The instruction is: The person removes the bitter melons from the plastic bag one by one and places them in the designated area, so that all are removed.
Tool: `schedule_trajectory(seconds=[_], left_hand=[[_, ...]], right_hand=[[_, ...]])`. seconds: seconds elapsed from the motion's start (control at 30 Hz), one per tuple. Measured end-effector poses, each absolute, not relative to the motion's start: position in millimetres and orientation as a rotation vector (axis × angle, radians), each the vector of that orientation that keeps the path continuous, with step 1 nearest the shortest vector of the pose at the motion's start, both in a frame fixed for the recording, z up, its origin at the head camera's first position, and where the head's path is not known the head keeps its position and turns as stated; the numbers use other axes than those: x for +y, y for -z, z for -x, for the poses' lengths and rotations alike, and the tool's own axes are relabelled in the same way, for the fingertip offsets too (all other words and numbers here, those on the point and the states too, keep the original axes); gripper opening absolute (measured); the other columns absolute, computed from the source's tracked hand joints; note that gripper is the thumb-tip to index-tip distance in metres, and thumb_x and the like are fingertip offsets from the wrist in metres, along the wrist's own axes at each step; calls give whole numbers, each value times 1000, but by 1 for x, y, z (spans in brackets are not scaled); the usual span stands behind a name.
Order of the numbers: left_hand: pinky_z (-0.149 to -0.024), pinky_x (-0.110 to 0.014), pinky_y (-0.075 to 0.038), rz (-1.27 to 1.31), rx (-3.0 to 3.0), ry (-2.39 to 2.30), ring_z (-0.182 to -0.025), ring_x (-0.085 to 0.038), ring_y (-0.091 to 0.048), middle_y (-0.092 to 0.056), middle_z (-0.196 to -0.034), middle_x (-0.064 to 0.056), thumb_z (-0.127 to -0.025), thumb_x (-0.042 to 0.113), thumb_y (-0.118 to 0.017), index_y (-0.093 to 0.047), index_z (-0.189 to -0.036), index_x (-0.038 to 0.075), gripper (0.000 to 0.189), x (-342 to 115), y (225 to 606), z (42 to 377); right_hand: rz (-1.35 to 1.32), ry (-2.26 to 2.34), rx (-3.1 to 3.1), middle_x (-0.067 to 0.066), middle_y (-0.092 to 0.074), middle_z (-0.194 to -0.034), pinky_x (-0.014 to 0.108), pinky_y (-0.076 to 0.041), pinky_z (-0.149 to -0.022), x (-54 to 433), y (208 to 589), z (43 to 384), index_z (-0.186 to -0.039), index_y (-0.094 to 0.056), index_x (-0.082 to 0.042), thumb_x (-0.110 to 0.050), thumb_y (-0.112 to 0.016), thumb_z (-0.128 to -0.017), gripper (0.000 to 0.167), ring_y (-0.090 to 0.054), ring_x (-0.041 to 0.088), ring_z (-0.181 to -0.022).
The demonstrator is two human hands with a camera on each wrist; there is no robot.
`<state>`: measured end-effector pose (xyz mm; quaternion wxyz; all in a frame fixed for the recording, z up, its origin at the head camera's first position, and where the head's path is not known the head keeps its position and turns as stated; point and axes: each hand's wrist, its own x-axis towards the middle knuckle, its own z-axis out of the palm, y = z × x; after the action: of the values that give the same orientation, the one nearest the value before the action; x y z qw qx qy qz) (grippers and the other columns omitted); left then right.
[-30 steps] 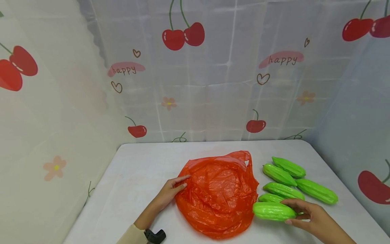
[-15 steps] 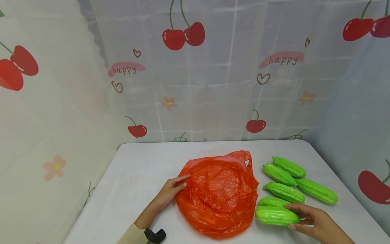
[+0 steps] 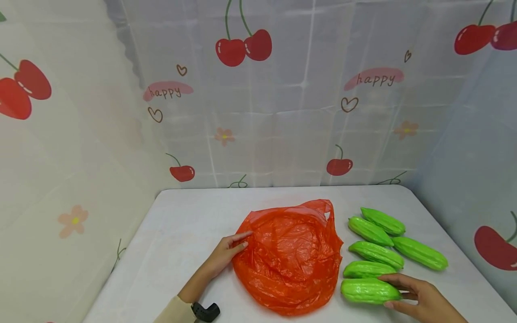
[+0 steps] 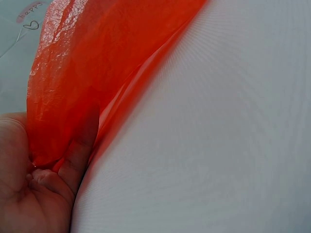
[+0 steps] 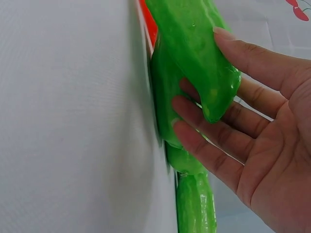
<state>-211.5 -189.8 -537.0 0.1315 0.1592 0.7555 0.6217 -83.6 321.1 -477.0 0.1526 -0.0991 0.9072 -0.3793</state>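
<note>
An orange-red plastic bag (image 3: 288, 260) lies spread on the white table, a handle loop at its far right corner. My left hand (image 3: 226, 252) holds its left edge; in the left wrist view the bag film (image 4: 92, 63) passes between thumb and fingers. At the table's right front, my right hand (image 3: 420, 294) grips the near end of a shiny green bitter melon (image 3: 369, 290). Its thumb (image 5: 243, 51) lies on one side of the melon (image 5: 199, 53) and fingers on the other. Just behind sits another bitter melon (image 3: 365, 269), with several more beyond.
Farther back on the right lie more bitter melons (image 3: 375, 255), one of them (image 3: 420, 253) set apart to the right. The white table (image 3: 181, 220) meets printed curtains on its back and sides. A black wrist device (image 3: 206, 312) sits at my left sleeve.
My right hand has brought the bitter melon slightly right and toward me, uncovering more of the one behind it. My left hand and the bag stay put.
</note>
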Motion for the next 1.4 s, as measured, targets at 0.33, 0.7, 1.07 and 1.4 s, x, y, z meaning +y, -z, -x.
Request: schedule_trajectory(seconds=[0.33,0.7,1.07,1.4], left_hand=[[-106,-24,-45,-468,2177,-1823,-143,-27,-41,-51,-151,-6,-102,27,-63,-58,-145,14,46,-190,538,214],[-109,-27,-43,-477,2195,-1816,-144,-27,-39,-51,-152,-7,-102,26,-62,-57,-145,14,45,-191,536,215],[-114,-35,-37,-465,2171,-1807,-147,-27,-35,-51,-152,-5,-102,26,-62,-57,-146,13,46,-191,540,209],[-114,-34,-38,-478,2175,-1812,-147,-27,-35,-51,-152,-5,-102,26,-62,-57,-145,13,45,-190,538,212]], right_hand=[[278,1041,2665,18,-66,-125,36,-60,-76,322,478,85,-134,-60,0,-32,-82,-85,62,-67,18,-101],[262,1059,2666,17,-66,-123,35,-61,-76,321,481,87,-131,-61,0,-31,-85,-82,63,-66,33,-102],[258,1102,2621,19,-67,-123,22,-58,-73,324,493,84,-133,-60,4,-33,-83,-84,66,-62,-4,-94],[201,1084,2631,17,-67,-123,29,-60,-76,321,490,87,-132,-61,3,-39,-85,-80,71,-67,17,-97]])
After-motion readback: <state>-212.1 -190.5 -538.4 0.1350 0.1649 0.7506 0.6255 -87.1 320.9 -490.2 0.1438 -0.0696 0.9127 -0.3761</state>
